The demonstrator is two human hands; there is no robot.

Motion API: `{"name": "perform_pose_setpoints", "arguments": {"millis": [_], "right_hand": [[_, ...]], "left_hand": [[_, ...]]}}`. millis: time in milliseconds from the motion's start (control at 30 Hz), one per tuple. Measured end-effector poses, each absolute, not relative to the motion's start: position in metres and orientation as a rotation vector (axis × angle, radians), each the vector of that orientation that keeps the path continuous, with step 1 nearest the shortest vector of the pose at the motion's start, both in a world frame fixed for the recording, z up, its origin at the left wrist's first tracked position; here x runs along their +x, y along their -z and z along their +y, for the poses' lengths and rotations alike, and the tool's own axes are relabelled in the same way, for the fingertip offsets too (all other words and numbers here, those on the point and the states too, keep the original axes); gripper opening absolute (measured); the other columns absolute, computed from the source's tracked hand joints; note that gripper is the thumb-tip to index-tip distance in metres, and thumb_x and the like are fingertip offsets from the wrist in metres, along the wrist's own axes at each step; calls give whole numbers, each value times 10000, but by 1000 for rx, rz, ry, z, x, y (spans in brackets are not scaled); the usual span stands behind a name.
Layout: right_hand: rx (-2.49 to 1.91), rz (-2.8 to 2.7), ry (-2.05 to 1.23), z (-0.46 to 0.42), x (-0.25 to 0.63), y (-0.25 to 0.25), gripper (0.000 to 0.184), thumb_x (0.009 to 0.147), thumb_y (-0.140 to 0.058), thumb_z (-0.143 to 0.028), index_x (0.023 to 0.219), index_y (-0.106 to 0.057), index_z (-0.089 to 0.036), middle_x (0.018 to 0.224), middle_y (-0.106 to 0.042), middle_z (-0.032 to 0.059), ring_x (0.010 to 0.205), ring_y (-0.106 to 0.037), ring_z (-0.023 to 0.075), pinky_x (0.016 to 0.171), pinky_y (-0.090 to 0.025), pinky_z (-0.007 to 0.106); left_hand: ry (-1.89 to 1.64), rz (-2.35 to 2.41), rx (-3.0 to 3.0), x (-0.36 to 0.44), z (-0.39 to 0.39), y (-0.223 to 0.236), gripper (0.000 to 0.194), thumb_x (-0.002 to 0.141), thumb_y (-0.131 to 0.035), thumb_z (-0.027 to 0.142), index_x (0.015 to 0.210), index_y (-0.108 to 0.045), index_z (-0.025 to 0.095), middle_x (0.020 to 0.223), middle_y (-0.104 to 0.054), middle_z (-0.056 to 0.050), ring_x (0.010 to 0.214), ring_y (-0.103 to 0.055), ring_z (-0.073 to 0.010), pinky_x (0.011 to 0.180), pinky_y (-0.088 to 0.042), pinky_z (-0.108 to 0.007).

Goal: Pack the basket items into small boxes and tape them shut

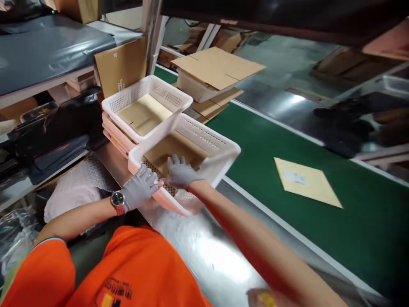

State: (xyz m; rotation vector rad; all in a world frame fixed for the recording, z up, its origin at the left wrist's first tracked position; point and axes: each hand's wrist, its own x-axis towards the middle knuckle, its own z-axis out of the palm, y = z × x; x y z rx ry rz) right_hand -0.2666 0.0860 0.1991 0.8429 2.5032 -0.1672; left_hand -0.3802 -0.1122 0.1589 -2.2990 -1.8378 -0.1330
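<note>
Both of my hands wear grey gloves and are at a white plastic basket (223, 164) with perforated sides, which is tilted on the metal counter. My left hand (140, 187) is closed over the basket's near left rim, its fingers bent toward the inside. Inside the basket, my right hand (182, 172) lies against a brown cardboard piece (179, 147) with its fingers stretched out and slightly apart. The cardboard rests on the basket's mesh bottom. A second white basket (108, 104), with flat cardboard in it, stands just behind on a stack of baskets.
To the right runs a green conveyor belt (255, 187) carrying a pale yellow envelope (308, 181) with a label. Flat cardboard (217, 66) tops a white bin at the back. Bubble wrap (75, 187) lies at left, beside the shiny metal counter (204, 243).
</note>
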Motion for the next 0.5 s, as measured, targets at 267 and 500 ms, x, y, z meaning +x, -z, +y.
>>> {"name": "perform_pose_setpoints", "arguments": {"millis": [267,500], "right_hand": [[794,2543,136,102,-239,-212,635,1103,-587,-283,1690,-514,-50,1698,-554,341,1369,-729,392,1068,-591,441],[1211,2727,-38,119,-194,-267,410,1136,-440,-236,1434,-678,-86,1061,-828,226,914,-826,343,813,-578,391]], "left_hand": [[221,-1887,-2373,-382,-109,-160,401,1141,-589,189,1510,-743,222,1469,-754,-149,1384,-681,-323,1307,-449,-624],[232,-1940,-2408,-384,-110,-171,431,1081,-622,145,1490,-754,187,1402,-765,-151,1314,-678,-320,1316,-445,-605]]}}
